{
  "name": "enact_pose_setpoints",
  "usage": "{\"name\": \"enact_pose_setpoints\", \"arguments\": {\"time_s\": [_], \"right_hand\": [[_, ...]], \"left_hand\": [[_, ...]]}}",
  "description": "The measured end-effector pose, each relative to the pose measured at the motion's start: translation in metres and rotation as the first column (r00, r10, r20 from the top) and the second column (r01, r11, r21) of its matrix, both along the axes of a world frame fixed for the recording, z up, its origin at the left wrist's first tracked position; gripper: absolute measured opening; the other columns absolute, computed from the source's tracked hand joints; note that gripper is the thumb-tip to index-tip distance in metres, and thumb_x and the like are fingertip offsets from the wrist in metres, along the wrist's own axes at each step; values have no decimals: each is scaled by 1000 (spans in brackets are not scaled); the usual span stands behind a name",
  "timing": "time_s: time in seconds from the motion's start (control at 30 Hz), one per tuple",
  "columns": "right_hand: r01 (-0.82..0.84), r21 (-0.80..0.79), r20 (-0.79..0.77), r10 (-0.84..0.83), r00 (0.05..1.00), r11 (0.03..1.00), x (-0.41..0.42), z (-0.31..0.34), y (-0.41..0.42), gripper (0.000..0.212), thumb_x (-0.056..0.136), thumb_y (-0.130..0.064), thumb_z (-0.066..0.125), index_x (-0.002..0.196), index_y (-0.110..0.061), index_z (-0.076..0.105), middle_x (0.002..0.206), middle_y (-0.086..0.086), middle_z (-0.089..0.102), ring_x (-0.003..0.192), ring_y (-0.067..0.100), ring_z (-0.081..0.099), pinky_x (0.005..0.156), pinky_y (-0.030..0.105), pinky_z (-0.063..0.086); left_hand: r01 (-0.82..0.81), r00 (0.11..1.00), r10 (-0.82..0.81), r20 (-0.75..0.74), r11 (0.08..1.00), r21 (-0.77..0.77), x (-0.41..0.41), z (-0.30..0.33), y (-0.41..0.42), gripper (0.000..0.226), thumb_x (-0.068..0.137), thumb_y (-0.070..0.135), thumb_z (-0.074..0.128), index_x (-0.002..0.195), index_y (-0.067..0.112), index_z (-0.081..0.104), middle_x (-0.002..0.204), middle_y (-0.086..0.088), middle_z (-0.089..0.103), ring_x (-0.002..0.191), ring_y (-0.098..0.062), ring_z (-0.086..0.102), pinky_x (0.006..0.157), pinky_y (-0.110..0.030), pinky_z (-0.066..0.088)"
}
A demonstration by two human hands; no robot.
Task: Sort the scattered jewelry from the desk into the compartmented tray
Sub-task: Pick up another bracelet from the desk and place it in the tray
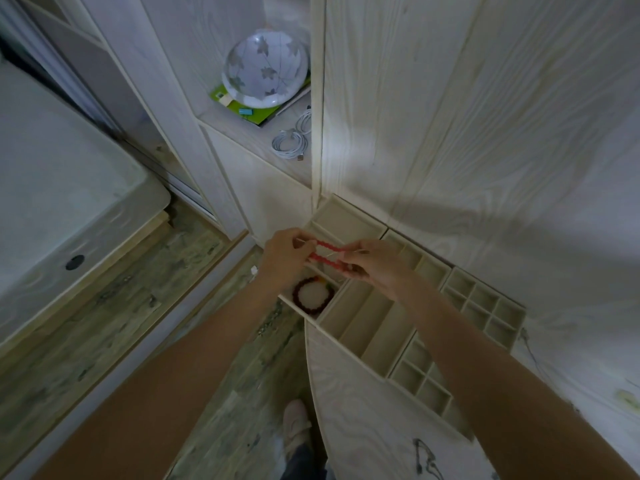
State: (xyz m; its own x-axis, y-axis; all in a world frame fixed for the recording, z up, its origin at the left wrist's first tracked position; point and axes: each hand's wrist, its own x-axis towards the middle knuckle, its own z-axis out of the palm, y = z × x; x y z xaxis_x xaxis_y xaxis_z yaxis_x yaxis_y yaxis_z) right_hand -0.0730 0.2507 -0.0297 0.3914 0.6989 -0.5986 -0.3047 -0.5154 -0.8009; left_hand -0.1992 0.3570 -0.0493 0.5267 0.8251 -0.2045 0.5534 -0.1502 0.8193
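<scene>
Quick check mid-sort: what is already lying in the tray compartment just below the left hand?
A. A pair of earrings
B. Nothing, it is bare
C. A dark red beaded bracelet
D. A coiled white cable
C: a dark red beaded bracelet lies as a ring in that compartment of the tray, while both hands stretch the pink beaded bracelet above.

The desk (519,168) is pale wood-grain laminate, smooth with a faint sheen. At its left edge the compartmented tray (367,327) looks matt beige. The dark bracelet (313,294) has glossy beads.
</scene>
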Motion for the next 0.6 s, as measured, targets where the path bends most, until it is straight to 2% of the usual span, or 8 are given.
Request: {"name": "enact_pose_setpoints", "arguments": {"time_s": [0.1,0.13,0.23,0.3,0.4,0.47,0.53,0.6], "right_hand": [[32,40,10,-32,999,999,3,-5,10,22,83,13,59,105,7,61,89,15,65,76,17,66,67,19,58],[65,52,14,-65,998,997,4,-9,13,22,83,15,58,103,8,61,91,17,65,78,17,66,68,19,58],[146,69,71,-151,986,987,7,-21,26,14,82,15,60,84,2,64,91,20,65,76,18,67,66,20,58],[98,56,275,-110,955,994,8,-34,34,12,83,10,62,82,-1,67,89,17,67,74,17,67,70,24,58],[-95,-4,637,75,767,996,5,-43,45,11,85,1,62,90,-4,71,95,10,68,84,16,62,83,27,52],[-211,-93,734,210,646,973,3,-43,53,14,89,-4,57,94,-5,70,99,9,66,88,19,61,82,23,48],[-307,-199,786,339,518,931,2,-40,61,19,93,-8,51,101,-7,69,101,9,63,92,21,59,77,22,43],[-379,-269,809,422,410,885,1,-39,66,22,95,-14,48,105,-9,67,103,9,62,95,22,59,79,27,45]], "left_hand": [[-35,999,37,-39,998,54,-1,-3,7,12,88,14,62,92,7,71,84,-6,70,76,-17,66,76,-28,53],[-46,997,49,-56,997,66,-1,-3,9,14,88,14,62,95,6,71,88,-8,71,80,-19,66,78,-26,51],[-62,994,69,-82,994,88,-1,-8,18,14,88,13,62,98,6,70,89,-6,69,74,-12,61,63,-6,43],[-35,994,45,-99,995,96,1,-12,23,12,88,12,64,97,5,68,82,-3,64,64,-5,55,54,0,40],[48,990,-35,-136,994,95,6,-19,26,13,87,11,64,97,1,63,82,-8,63,64,-12,57,58,-10,46],[127,978,-112,-176,989,80,10,-21,28,13,90,11,61,97,0,61,85,-13,64,71,-22,60,66,-29,52],[248,936,-212,-283,964,97,14,-21,29,13,93,11,54,97,-1,60,85,-12,61,75,-22,58,62,-29,45],[345,885,-277,-375,930,128,14,-18,31,16,95,11,49,100,0,59,88,-13,61,77,-21,56,62,-25,39]]}}
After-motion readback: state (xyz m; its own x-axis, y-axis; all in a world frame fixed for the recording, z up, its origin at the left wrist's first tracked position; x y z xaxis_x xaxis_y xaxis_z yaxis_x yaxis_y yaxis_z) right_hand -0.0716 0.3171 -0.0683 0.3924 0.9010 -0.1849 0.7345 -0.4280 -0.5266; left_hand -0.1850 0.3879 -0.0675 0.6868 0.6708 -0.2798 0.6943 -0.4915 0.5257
